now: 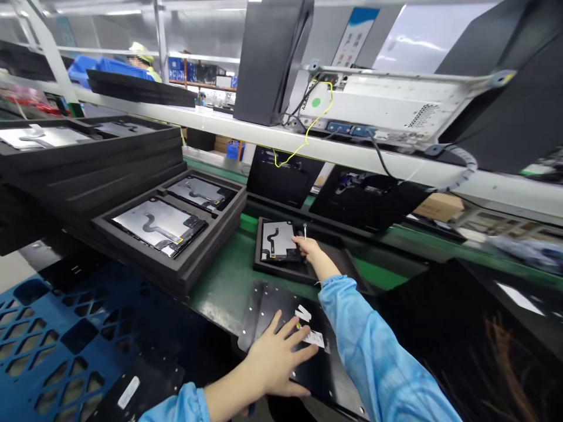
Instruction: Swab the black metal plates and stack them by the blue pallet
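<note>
My left hand [275, 358] lies flat, fingers spread, on a black flat panel [268, 305] at the near edge of the bench, next to white labels [313, 336] stuck on it. My right hand [313, 252], in a light blue sleeve, reaches forward to a silver device back [277, 240] that lies in a black foam tray [285, 271] on the green belt. The fingers rest at the device's right edge and pinch a thin metal pin [305, 230] that stands upright.
A stack of black foam trays [176, 266] with two silver device backs [160, 225] stands left. A taller tray stack [88, 170] is behind it. A blue plastic pallet [48, 340] lies lower left. Overhead are a white shelf [264, 136] and monitors. A person in yellow works far back.
</note>
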